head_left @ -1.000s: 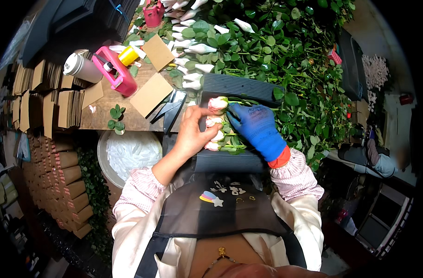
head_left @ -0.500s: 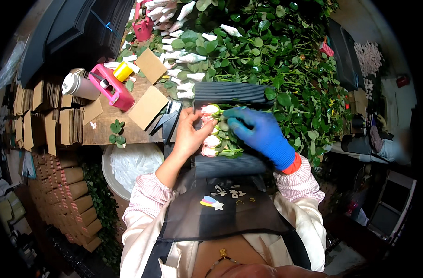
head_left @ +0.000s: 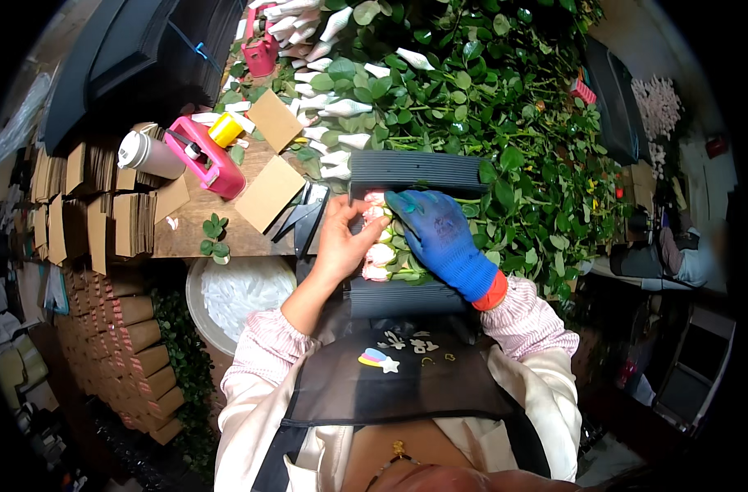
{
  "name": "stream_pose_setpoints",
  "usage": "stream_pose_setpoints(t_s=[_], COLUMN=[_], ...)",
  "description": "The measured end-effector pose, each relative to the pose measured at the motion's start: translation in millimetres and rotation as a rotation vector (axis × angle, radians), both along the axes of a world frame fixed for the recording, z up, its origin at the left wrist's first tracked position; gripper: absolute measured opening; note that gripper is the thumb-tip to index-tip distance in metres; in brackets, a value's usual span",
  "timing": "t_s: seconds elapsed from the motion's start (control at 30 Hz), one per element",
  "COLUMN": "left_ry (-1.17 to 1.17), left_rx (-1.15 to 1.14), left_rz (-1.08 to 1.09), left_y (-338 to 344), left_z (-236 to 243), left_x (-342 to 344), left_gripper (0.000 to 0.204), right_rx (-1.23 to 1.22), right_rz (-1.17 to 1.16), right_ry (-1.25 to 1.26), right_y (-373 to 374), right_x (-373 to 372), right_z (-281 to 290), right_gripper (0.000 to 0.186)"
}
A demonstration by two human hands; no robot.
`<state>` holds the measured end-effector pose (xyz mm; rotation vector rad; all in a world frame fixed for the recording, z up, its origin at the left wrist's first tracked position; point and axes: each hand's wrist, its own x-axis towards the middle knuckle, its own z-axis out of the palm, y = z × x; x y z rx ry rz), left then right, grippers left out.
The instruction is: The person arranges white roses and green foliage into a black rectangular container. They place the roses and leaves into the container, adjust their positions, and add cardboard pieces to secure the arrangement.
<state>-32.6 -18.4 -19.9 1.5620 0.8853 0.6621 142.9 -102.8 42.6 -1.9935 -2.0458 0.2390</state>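
A row of pale pink roses (head_left: 380, 255) lies on a dark ribbed sheet (head_left: 419, 170), whose far and near ends curve up on either side of them. My bare left hand (head_left: 341, 238) is closed at the left of the row, its thumb and fingers against the blooms. From the right, my right hand (head_left: 440, 234), in a blue knit glove, bends its fingers over the farthest rose, just below its head. The glove covers part of the stems. Green stems and leaves reach out to the right beneath it.
Black-handled scissors (head_left: 303, 215) and brown cardboard squares (head_left: 270, 193) lie to the left. Beyond them stand a pink holder (head_left: 212, 168) and a pale tumbler (head_left: 148, 156). A white tub (head_left: 239, 291) holds white sleeves. Leafy stems (head_left: 489, 90) and white-sleeved buds (head_left: 345, 107) are heaped at the back.
My right hand has closed in on the farthest rose, its fingers now bent over it rather than stretched out. My left hand has stayed at the blooms. The whole view has shifted slightly.
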Motion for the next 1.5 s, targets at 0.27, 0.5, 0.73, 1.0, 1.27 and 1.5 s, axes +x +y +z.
stream_pose_setpoints(t_s=[0.27,0.5,0.73,1.0,1.27,1.5], left_ry=[0.054,0.516,0.956,0.312,0.151,0.218], left_rx=[0.068,0.521,0.581,0.549,0.467,0.664], left_rz=[0.001,0.116,0.014,0.173,-0.066,-0.556], left_y=[-1.6,57.4,111.9,25.7,6.6,18.3], left_z=[-4.7,-11.8,-31.7,82.1,91.3,79.8], left_x=[0.0,-72.3,-111.3,-71.5,-47.7,-8.1], left_gripper=[0.037,0.063,0.092,0.088,0.051,0.088], right_rx=[-0.033,0.241,0.267,-0.089,-0.614,-0.678], right_rz=[0.035,-0.027,-0.060,-0.201,-0.455,-0.337], right_ry=[-0.143,0.316,0.356,1.055,1.142,1.132], right_y=[6.0,-32.0,-48.4,-48.4,-23.4,-9.3], right_x=[-4.7,2.6,-4.4,-26.8,24.0,33.6], right_z=[9.9,48.4,36.8,63.4,71.4,2.5], right_gripper=[0.049,0.040,0.043,0.044,0.037,0.029])
